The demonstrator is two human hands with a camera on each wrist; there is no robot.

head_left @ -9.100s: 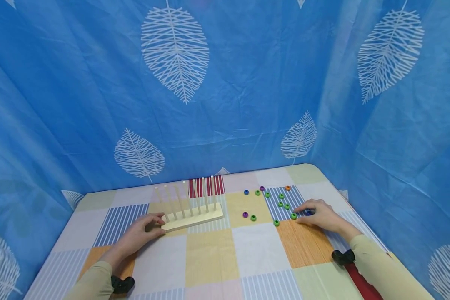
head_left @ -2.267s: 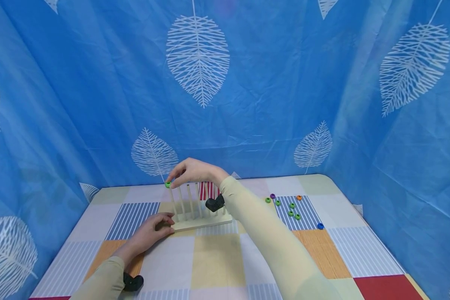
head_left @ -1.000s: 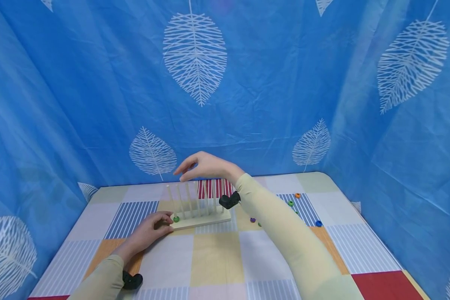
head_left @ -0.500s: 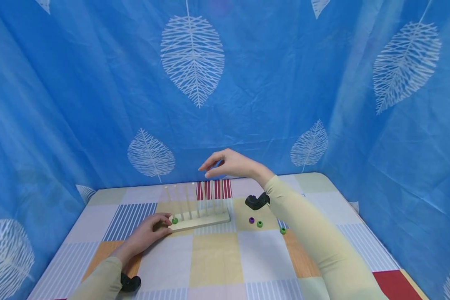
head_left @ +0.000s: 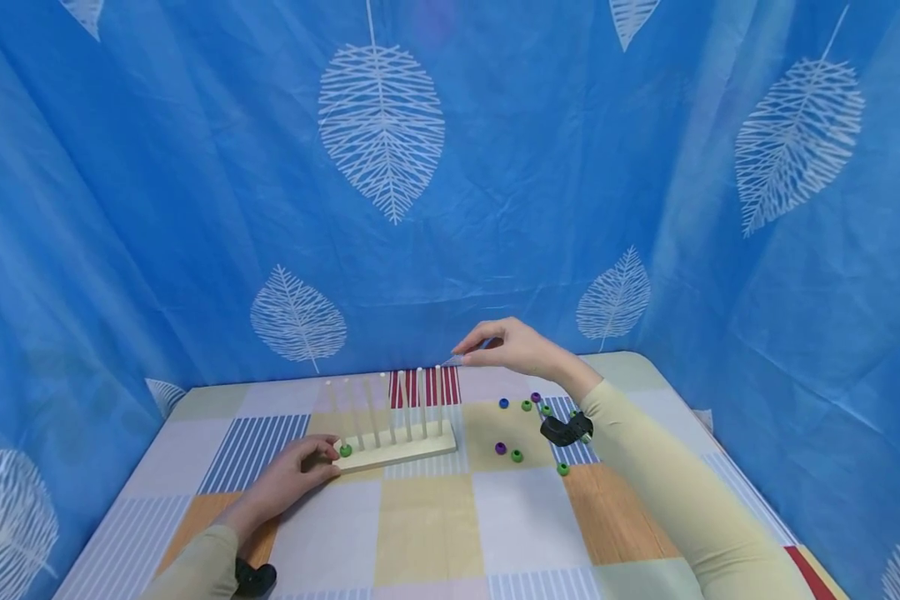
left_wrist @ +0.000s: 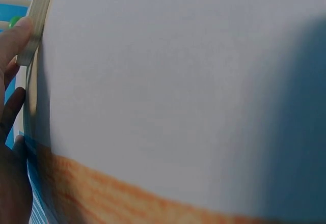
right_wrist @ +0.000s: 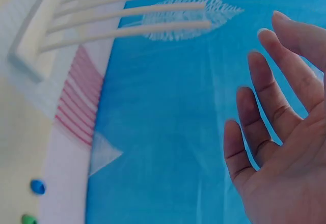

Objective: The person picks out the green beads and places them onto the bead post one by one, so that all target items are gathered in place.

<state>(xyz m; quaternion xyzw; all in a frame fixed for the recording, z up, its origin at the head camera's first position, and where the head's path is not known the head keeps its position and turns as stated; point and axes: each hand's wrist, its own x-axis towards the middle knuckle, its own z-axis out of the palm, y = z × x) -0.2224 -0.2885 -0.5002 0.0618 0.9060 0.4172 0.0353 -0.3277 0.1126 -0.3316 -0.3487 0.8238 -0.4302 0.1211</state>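
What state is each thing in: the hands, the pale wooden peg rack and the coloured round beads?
Pale wooden peg rack: standing upright
Green round bead: threaded on the leftmost peg, at its foot
Other six pegs: bare
Loose round beads in green, purple and blue: lying on the patchwork cloth
Left hand: gripping the rack's left end
Right hand: open, empty

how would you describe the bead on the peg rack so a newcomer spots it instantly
On the patchwork tablecloth stands a pale rack of upright pegs. At its end by the left hand, a green bead sits at the foot of the last peg. Unlike the loose beads, it alone is on a peg.
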